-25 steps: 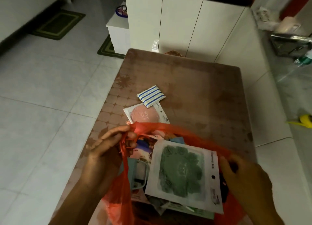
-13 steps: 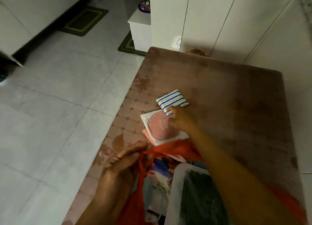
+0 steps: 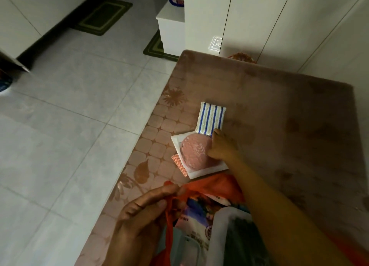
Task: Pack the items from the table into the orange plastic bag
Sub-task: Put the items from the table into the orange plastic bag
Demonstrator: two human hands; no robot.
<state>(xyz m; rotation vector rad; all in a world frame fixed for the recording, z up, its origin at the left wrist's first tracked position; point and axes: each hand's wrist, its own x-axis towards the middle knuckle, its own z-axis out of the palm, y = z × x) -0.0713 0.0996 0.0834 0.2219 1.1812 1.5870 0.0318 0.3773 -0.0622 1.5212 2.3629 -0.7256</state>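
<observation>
The orange plastic bag (image 3: 217, 182) sits at the near end of the brown table (image 3: 279, 105), its mouth open. My left hand (image 3: 143, 215) pinches the bag's left rim. Inside lie a colourful packet (image 3: 199, 209) and a white packet with a dark green pad (image 3: 239, 241). My right hand (image 3: 221, 147) reaches past the bag and curls over the right edge of a white packet with a round pink pad (image 3: 194, 151); one fingertip touches the blue-striped cloth (image 3: 211, 116) just beyond. A small pink textured piece (image 3: 179, 164) pokes out under that packet.
The table's left edge drops to a pale tiled floor (image 3: 69, 135). White cabinets (image 3: 249, 16) stand behind the table's far end, with a low white stand (image 3: 171, 26) and green mats (image 3: 101, 16) to the left.
My right hand let go of the bag's right rim and reached forward onto the pink pad packet. The striped cloth has turned and now overlaps the packet's top. My left hand keeps the rim.
</observation>
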